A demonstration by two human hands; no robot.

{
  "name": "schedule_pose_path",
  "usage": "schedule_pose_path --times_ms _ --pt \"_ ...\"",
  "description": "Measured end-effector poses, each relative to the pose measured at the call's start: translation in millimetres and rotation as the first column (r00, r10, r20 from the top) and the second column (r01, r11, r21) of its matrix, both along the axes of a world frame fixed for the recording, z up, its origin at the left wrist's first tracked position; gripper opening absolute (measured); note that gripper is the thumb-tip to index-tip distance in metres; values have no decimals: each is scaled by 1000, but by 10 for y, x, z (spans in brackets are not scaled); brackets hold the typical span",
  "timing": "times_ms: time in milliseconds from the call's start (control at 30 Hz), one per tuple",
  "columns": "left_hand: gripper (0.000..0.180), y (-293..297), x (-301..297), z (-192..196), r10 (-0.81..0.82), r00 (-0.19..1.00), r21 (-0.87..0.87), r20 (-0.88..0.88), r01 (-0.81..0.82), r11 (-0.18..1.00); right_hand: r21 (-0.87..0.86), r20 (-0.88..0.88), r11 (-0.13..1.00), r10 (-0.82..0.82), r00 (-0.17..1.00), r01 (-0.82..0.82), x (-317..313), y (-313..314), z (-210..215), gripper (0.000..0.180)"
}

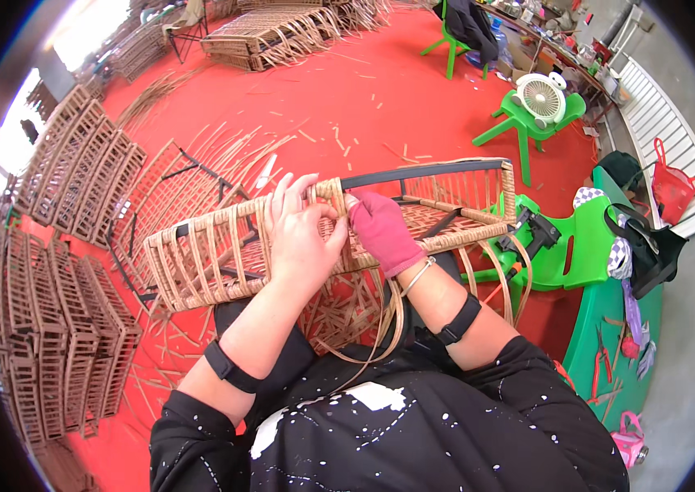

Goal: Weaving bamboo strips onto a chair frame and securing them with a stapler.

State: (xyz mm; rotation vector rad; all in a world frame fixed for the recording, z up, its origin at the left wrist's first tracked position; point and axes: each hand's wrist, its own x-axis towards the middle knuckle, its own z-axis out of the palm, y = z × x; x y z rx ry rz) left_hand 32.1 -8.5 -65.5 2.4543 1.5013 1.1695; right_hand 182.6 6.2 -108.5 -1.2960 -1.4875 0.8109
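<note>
A partly woven rattan basket (pixel 458 241) lies across my lap, its dark frame bar bare along the far right edge. Tan strips are wound upright along its left side. My left hand (pixel 302 238), ungloved, grips the far rim with bent fingers, thumb and forefinger close together beside a tightly wrapped band (pixel 332 195). Just right of that band, my right hand (pixel 383 233) in a pink glove is closed at the rim; its fingertips are hidden, and it seems to pinch a rattan strip. Loose rattan strands (pixel 397 321) hang in loops below.
Stacks of woven frames (pixel 56 328) stand at the left. Another unfinished frame (pixel 179 193) lies beyond the basket. At the right are a green chair (pixel 565 246) bearing a black power tool (pixel 540 234), red-handled pliers (pixel 601 365) and a white fan (pixel 541 100). Cane scraps litter the red floor.
</note>
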Motion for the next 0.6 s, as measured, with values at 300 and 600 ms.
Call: schedule_pose_path --times_ms 300,600 --pt "13 81 72 -141 54 984 26 171 -59 998 -40 -57 999 19 998 -22 -9 7 -26 33" --pt "15 19 95 -16 77 997 -46 6 -77 996 -62 -47 998 26 999 -29 41 13 -46 32"
